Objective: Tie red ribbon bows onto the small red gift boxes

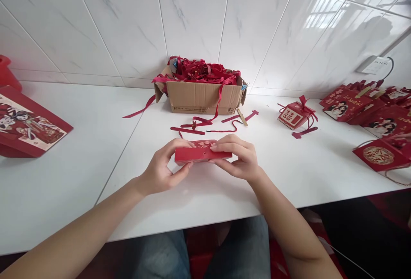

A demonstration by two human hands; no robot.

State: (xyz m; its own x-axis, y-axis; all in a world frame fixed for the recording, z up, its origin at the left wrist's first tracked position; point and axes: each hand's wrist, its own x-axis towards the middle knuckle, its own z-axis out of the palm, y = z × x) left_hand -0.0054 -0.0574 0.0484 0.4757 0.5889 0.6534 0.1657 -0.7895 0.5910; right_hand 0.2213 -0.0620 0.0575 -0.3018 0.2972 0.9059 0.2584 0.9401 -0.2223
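A small flat red paper box (202, 152) with gold print is held just above the white table (80, 185), in the middle near its front edge. My left hand (163, 167) grips its left end, thumb below and fingers over the top. My right hand (239, 157) pinches its right end, fingers closed along the top edge. Several red ribbon strips (195, 124) lie on the table just beyond the box.
A cardboard carton (202, 96) full of red ribbons stands against the tiled wall. A folded red box with a bow (297, 115) sits to the right. Several red printed bags (369, 112) crowd the far right. A red printed bag (25, 127) lies at the left.
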